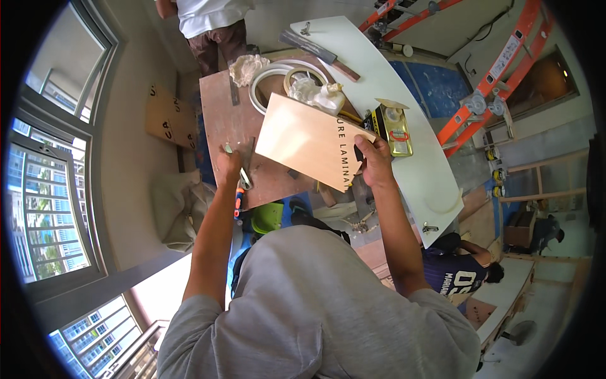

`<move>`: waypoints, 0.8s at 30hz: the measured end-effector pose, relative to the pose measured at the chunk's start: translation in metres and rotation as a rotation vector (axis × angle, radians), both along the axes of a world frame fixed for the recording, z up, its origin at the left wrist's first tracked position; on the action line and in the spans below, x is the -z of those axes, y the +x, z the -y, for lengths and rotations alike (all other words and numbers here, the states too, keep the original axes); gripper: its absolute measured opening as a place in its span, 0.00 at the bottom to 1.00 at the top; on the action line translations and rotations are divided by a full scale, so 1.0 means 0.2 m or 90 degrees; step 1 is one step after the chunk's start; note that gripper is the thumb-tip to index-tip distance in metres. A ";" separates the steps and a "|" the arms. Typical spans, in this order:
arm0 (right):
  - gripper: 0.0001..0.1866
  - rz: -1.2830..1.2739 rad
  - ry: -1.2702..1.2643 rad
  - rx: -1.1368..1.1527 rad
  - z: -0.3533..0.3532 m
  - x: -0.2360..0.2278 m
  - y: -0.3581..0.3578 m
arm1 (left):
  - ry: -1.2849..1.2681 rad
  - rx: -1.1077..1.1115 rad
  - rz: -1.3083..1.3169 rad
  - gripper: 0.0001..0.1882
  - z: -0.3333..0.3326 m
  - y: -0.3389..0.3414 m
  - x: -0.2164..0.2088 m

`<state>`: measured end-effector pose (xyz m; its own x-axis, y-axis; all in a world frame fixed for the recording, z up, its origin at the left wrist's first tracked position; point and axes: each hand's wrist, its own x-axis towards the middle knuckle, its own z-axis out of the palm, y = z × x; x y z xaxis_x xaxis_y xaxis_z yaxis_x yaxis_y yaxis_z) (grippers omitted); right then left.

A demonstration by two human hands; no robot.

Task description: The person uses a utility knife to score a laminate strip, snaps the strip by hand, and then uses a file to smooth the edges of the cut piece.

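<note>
My right hand [374, 161] grips the right edge of a tan laminate sheet [300, 139] with dark printed letters. The sheet is tilted above the worktable [221, 114], and a small dark thing shows by the thumb. Left of the sheet, my left hand [228, 165] is closed, with a small pale bit at its fingertips that I cannot make out. Just below that hand, at the table's edge, lies a tool with an orange and blue handle [239, 199] and a metal part. A thin dark metal strip [250, 151] lies beside the hand.
Rolls of white edging [257, 85], a plastic-wrapped bundle [319, 95] and a yellow-black can [399, 136] stand beyond the sheet. A hand saw [322, 54] lies partly on a curved white panel [413, 120]. An orange ladder [489, 95] stands right. Other people [214, 25] are nearby.
</note>
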<state>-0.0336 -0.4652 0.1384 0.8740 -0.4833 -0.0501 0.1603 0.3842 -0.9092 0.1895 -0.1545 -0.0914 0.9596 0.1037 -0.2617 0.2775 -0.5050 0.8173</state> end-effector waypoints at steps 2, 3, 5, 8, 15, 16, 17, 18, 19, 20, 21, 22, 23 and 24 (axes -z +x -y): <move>0.15 0.012 0.032 0.005 -0.03 0.00 0.02 | 0.039 0.010 0.058 0.40 -0.07 0.02 -0.10; 0.16 0.010 0.019 0.015 -0.04 -0.01 0.03 | 0.042 0.032 0.082 0.37 -0.09 0.03 -0.14; 0.17 0.015 0.018 0.007 -0.06 -0.01 0.04 | -0.065 0.157 0.123 0.31 -0.17 0.06 -0.23; 0.21 0.010 -0.010 0.008 -0.09 -0.01 0.03 | -0.512 0.236 -0.013 0.32 -0.10 -0.03 -0.71; 0.29 -0.015 0.007 -0.024 -0.27 -0.09 0.02 | -0.675 0.433 -0.043 0.20 -0.16 -0.35 -1.29; 0.29 -0.051 0.061 0.028 -0.32 -0.11 0.03 | -0.671 0.410 -0.027 0.18 -0.17 -0.38 -1.29; 0.30 -0.089 0.112 0.086 -0.38 -0.14 0.05 | -0.671 0.330 -0.021 0.16 -0.17 -0.41 -1.28; 0.30 -0.126 0.164 0.144 -0.42 -0.16 0.06 | -0.667 0.285 -0.026 0.16 -0.19 -0.44 -1.28; 0.27 -0.064 0.170 0.071 -0.34 -0.03 0.04 | -0.665 0.242 -0.032 0.16 -0.19 -0.47 -1.28; 0.24 -0.049 0.146 0.086 -0.36 -0.01 0.03 | -0.660 0.195 -0.036 0.17 -0.21 -0.49 -1.27; 0.22 -0.035 0.122 0.102 -0.37 0.01 0.01 | -0.666 0.172 -0.046 0.17 -0.24 -0.50 -1.25; 0.19 -0.023 0.099 0.117 -0.39 0.05 -0.02 | -0.669 0.136 -0.060 0.15 -0.27 -0.52 -1.22; 0.13 -0.003 0.188 0.080 -0.36 0.12 -0.06 | -0.673 0.102 -0.074 0.14 -0.29 -0.52 -1.19; 0.12 -0.047 0.177 0.091 -0.34 0.20 -0.12 | -0.677 0.067 -0.087 0.13 -0.30 -0.53 -1.15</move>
